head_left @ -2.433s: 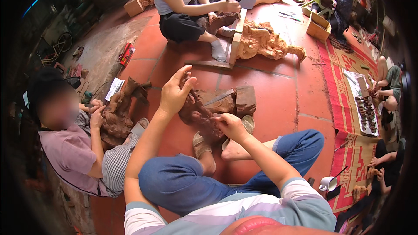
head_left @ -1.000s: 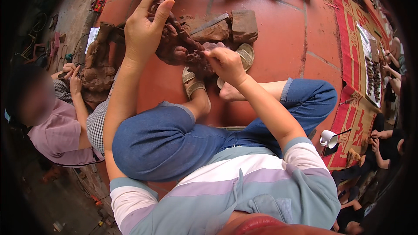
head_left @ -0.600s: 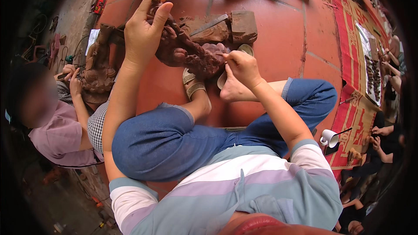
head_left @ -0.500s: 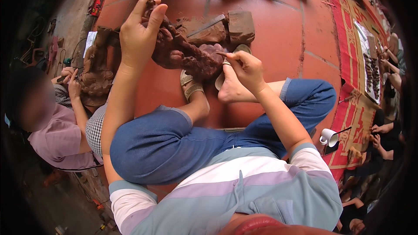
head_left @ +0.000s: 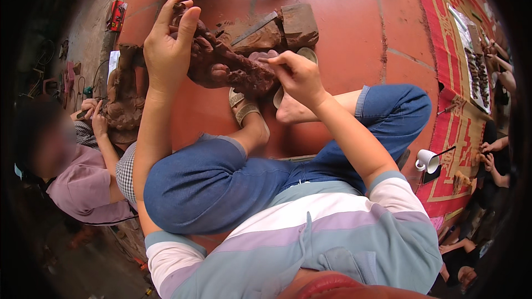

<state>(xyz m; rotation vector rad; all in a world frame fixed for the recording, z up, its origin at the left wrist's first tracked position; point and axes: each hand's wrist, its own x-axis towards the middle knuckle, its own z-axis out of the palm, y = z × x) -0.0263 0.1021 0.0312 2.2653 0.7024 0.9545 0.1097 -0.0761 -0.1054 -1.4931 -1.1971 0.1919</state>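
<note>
A dark reddish-brown wood carving (head_left: pixel 221 69), knobbly and deeply cut, slants down from my left hand (head_left: pixel 166 47) toward the space above my feet. My left thumb and fingers curve around its upper end, with some fingers hidden behind it. My right hand (head_left: pixel 299 75) is closed in a pinch at the carving's lower right end. From the fingertips a small, thin brown piece (head_left: pixel 265 60) sticks out against the carving; its kind is too small to make out.
Behind the carving, wood blocks (head_left: pixel 300 25) lie on the red tile floor with a flat grey bar (head_left: pixel 254 29) on top. A co-worker (head_left: pixel 83 188) sits at left beside a brown carved figure (head_left: pixel 123 105). At right are a patterned red mat (head_left: pixel 429 77) and a white mug (head_left: pixel 426 161).
My right hand has moved left along the carving's end, and the thin piece has moved with it. My left hand keeps hold of the carving. The view has shifted slightly.
</note>
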